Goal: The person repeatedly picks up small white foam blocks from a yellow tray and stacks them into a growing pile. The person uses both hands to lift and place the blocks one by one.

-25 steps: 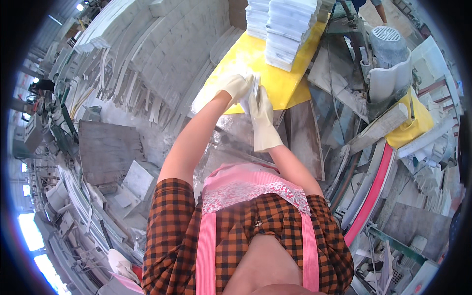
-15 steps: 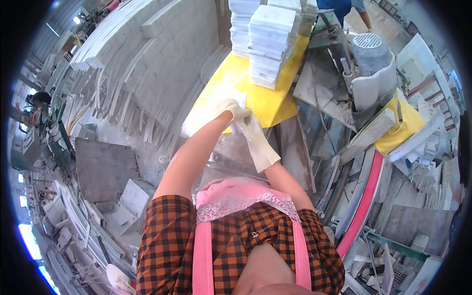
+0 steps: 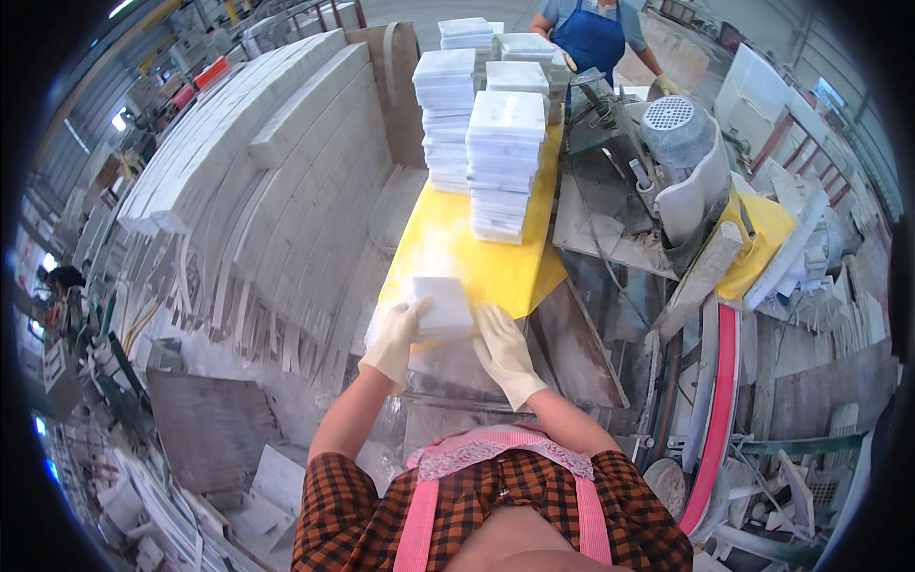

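A square white marble tile [image 3: 440, 307] lies at the near end of a yellow-covered bench [image 3: 456, 234]. My left hand [image 3: 393, 345], in a cream rubber glove, grips the tile's left edge, its thumb over the top and the other fingers partly hidden. On the tile's right side my right hand [image 3: 503, 348], gloved alike, has its fingers stretched out flat, the tips close to the tile's edge. Whether they touch it I cannot tell. Farther along the bench stand tall stacks of similar tiles, the nearest stack [image 3: 502, 167] beyond the held tile.
Long marble strips [image 3: 315, 153] are piled to the left of the bench. To the right stands a machine with a grey motor [image 3: 675, 133], beside a yellow cloth [image 3: 758, 243] and a red strip [image 3: 720, 381]. A co-worker in a blue apron [image 3: 588, 38] stands at the far end.
My hands, earlier close together, have moved apart, and the tile now shows its flat face between them. The view has tilted up, bringing more of the stacks and the co-worker into sight.
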{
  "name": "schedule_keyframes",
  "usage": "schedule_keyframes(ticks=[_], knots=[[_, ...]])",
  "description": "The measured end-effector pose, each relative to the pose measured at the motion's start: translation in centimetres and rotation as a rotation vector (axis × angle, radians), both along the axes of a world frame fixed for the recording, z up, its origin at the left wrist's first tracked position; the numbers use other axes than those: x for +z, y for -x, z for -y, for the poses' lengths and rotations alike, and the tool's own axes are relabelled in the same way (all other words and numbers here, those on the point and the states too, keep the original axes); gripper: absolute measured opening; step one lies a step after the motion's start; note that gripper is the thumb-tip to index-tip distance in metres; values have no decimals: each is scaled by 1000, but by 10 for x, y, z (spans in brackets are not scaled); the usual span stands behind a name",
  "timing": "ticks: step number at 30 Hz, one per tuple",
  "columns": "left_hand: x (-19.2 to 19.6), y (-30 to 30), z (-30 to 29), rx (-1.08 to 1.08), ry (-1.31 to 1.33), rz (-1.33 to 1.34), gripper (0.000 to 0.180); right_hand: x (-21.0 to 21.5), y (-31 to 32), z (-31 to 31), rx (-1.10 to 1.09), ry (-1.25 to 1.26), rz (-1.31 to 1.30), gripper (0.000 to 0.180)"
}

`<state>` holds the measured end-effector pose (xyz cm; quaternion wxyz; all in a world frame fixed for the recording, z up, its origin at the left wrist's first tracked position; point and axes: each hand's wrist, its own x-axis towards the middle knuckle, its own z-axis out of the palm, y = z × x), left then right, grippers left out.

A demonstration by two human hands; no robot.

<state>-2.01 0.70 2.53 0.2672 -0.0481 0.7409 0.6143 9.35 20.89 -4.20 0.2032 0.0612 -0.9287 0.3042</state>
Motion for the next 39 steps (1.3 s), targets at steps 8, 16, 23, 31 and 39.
schedule_keyframes(ticks=[8, 16, 23, 31, 39], knots=[[96, 57, -4, 152, -542, -46, 52, -1, 0, 4, -28, -39, -16, 49], [257, 142, -114, -41, -497, -282, 37, 3, -1, 4, -31, -44, -12, 50], [287, 234, -212, -140, -472, -318, 43, 12, -3, 3, -30, 5, -27, 50], [297, 339, -307, -110, -636, -402, 51, 19, 1, -1, 4, 6, 11, 48], [269, 373, -355, -68, -551, -280, 45, 16, 7, -6, 49, -33, 68, 52]])
